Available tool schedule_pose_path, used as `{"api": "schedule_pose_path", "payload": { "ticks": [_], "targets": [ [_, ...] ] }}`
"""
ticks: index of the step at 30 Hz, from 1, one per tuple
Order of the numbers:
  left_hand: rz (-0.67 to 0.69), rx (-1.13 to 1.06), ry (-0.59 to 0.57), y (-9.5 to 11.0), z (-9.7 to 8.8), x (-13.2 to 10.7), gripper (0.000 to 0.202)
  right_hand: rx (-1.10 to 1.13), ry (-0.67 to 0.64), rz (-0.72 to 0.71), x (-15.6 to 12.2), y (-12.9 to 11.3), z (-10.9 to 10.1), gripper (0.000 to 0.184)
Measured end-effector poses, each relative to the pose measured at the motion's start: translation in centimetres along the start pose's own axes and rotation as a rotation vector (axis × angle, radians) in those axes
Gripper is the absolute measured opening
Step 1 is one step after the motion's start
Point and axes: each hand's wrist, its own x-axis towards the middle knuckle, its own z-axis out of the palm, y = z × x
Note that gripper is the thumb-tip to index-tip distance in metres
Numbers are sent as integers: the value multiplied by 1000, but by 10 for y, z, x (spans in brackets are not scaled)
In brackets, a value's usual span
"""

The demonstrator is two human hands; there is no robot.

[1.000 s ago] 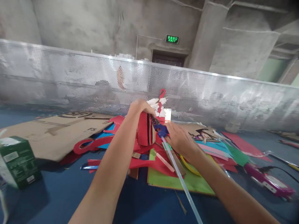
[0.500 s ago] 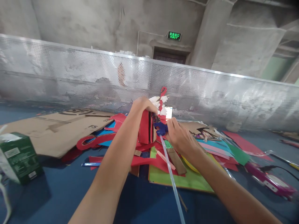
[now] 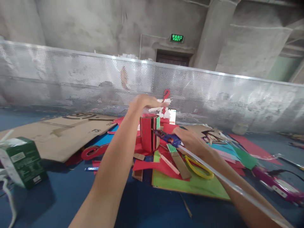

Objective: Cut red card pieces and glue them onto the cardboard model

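My right hand (image 3: 187, 137) is closed around a blue glue gun (image 3: 169, 138). Its nozzle points left at the side of an upright red cardboard box (image 3: 146, 133); I cannot tell if they touch. From the gun's rear a long translucent glue stick (image 3: 220, 179) runs back over my right forearm. Above the box is my left hand (image 3: 147, 102), fingers stretched out to the right, with nothing visible in them. Its fingertips overlap a red strip with white tufts (image 3: 165, 110) standing behind; whether they touch it is unclear.
Cardboard scraps and coloured sheets surround the box. Yellow-handled scissors (image 3: 200, 169) lie on a green sheet (image 3: 190, 186). A lit phone (image 3: 172, 116) stands behind. Left are a large cardboard sheet (image 3: 64, 133) and green carton (image 3: 25, 161); right is a purple corded device (image 3: 276, 185).
My left hand has lifted off the box area, its fingers straightening. The glue gun has turned and dropped slightly right, its nozzle now pointing left and its glue stick swung to the right.
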Motion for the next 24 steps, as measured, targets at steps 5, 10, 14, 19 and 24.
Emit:
{"api": "schedule_pose_path", "payload": {
  "ticks": [5, 10, 14, 19, 24],
  "targets": [
    [112, -114, 639, 29, -18, -26, 61, 230, -82, -99, -6, 12, -14, 21],
    [153, -128, 648, 37, -16, -36, 60, 569, -198, 137, -19, 35, -21, 43],
    [235, -129, 535, 44, -11, -36, 57, 922, -139, 341, -30, 57, -12, 57],
    [347, -60, 703, 67, -3, -38, 57, 1030, -33, 547, -37, 79, -4, 59],
    [539, -23, 788, 87, 13, -38, 54, 997, -157, 729, -52, 105, -2, 42]
  ]
}}
